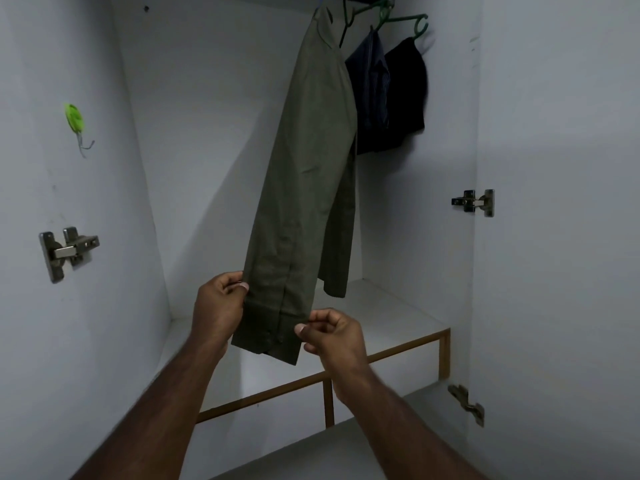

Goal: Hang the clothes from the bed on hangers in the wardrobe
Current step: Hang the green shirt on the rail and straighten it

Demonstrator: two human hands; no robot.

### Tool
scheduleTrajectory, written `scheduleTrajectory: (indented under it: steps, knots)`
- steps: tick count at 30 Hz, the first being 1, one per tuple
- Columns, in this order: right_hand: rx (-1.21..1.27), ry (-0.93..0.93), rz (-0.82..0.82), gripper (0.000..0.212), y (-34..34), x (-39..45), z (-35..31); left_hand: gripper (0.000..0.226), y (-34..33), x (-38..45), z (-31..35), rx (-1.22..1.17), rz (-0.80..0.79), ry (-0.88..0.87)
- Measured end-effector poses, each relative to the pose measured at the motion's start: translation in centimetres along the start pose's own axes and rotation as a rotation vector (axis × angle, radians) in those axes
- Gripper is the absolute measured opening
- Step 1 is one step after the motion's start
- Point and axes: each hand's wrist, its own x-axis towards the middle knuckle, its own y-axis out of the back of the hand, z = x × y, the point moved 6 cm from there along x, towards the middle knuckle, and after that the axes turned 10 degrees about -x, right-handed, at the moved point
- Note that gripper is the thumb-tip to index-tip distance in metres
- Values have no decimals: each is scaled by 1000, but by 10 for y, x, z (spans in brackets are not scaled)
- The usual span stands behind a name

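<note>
Olive green trousers (311, 161) hang folded from the top of the open white wardrobe, their hanger mostly out of view. My left hand (218, 306) pinches the left edge of the front leg near its hem. At the right edge of the same leg, my right hand (334, 336) pinches the cloth a little lower. The other leg hangs free behind. Two dark garments, a striped navy one (370, 95) and a black one (408, 88), hang on green hangers (401, 20) to the right.
The wardrobe's white shelf (398, 327) with a wooden front frame (381, 356) lies below the trousers. Both doors stand open, with metal hinges (67, 251) left and right. A green hook (76, 123) sticks to the left door.
</note>
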Motion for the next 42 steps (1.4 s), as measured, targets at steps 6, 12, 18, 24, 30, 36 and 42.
scheduleTrajectory:
  steps: [6,12,18,24,30,36,42]
  knots:
    - [-68,43,-22,14,-9,18,11,27,-9,22,-19,30,-10,16]
    - [-62,61,-59,10,-6,49,28,26,-30,48,-41,32,-5,52]
    - [-82,2,-61,4,12,95,49,25,-56,78,-63,48,-6,79]
    - [-63,-78,-43,7,46,133,70,19,-104,99,-83,39,-68,101]
    - [-98,-115,7,9,70,166,88,15,-148,123,-101,43,-143,99]
    - [-144,-97,53,7,63,199,103,17,-173,165,-126,29,-185,99]
    - [-273,-54,129,19,36,245,113,20,-195,215,-144,56,-284,80]
